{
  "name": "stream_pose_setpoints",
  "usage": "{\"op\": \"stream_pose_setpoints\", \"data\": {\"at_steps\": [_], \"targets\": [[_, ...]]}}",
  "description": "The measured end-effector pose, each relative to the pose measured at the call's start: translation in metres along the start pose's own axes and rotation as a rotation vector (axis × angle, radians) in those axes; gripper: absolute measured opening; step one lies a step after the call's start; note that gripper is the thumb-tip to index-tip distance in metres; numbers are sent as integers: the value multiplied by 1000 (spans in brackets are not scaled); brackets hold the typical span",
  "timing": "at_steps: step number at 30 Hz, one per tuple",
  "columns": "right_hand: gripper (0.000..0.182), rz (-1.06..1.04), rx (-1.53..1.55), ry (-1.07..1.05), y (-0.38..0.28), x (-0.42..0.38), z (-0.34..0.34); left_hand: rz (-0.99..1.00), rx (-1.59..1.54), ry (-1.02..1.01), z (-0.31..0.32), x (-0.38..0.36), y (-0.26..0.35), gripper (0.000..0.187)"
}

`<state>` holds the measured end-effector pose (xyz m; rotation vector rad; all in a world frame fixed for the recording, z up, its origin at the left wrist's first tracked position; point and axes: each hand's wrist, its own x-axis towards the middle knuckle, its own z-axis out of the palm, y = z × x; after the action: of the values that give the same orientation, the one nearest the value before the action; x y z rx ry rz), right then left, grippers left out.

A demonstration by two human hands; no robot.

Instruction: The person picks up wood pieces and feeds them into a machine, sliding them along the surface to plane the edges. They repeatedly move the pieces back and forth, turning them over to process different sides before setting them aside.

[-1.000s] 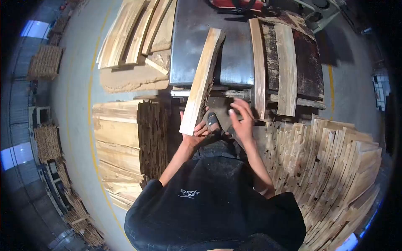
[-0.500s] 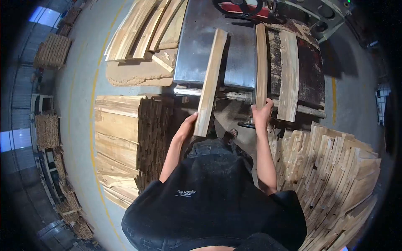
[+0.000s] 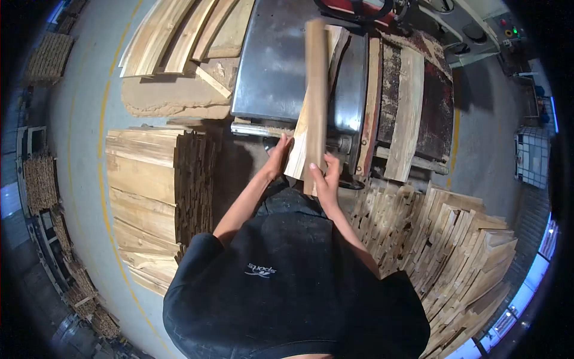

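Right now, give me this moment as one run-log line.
left hand: holds plank near end | right hand: grips same plank | plank: lies lengthwise over metal machine table | stacked boards at left

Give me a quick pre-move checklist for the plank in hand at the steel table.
1. Both hands on the plank: ok; left hand and right hand grip its near end.
2. Plank's far end over the steel table: ok.
3. Fingers away from any blade: cannot tell, no blade visible.
4. Right side of table free: not ok, two boards lie there.
5. Stacks beside the person stable: left stack ok; right pile leans.
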<state>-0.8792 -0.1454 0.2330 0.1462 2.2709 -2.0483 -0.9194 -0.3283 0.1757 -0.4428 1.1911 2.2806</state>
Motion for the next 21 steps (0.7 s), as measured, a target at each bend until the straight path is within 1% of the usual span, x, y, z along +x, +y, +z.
{"op": "stream_pose_setpoints", "data": {"at_steps": [1,2,3,4,5,6,7,8,9,10,11,12,13,14,15,16,17,19,20,21], "targets": [[42,-125,-228,-18,5,5,3,-40,-223,-47,2,-9,5,94],[48,21,-241,50,4,7,8,-52,-106,1,3,-13,2,91],[48,26,-235,56,6,10,13,-64,17,46,5,-16,3,88],[50,202,-87,67,8,15,19,-19,43,6,5,-16,7,82],[53,379,64,77,11,18,26,-29,55,6,3,-19,11,82],[51,568,238,-127,-26,26,22,-45,32,36,4,-24,16,80],[51,571,244,-128,-20,28,23,-53,5,68,2,-27,18,78],[46,518,192,-173,-12,30,27,-88,-227,-11,-12,-27,9,73],[43,466,138,-220,-8,32,30,-83,-228,0,-16,-27,9,73],[37,433,80,-193,-3,34,32,29,-167,30,-17,-25,10,67],[31,300,-40,-206,5,38,30,141,-107,60,-18,-21,10,61],[29,222,-61,-233,14,40,28,180,-149,124,-17,-18,11,41],[28,146,-84,-260,16,40,28,150,-55,165,-15,-22,25,38],[28,152,-97,-277,19,41,28,163,-96,207,-11,-29,35,38],[26,342,15,-252,19,42,28,175,-137,249,-9,-33,41,37],[26,535,127,-216,17,42,27,272,-37,300,-17,-31,39,34],[26,541,113,-217,15,42,24,253,208,435,-33,-37,41,29],[23,527,27,-223,9,44,18,182,170,519,-26,-65,79,26],[23,532,13,-223,7,45,15,308,358,568,-34,-63,74,26],[22,372,-177,-254,3,46,12,433,544,619,-37,-60,70,26]]}}
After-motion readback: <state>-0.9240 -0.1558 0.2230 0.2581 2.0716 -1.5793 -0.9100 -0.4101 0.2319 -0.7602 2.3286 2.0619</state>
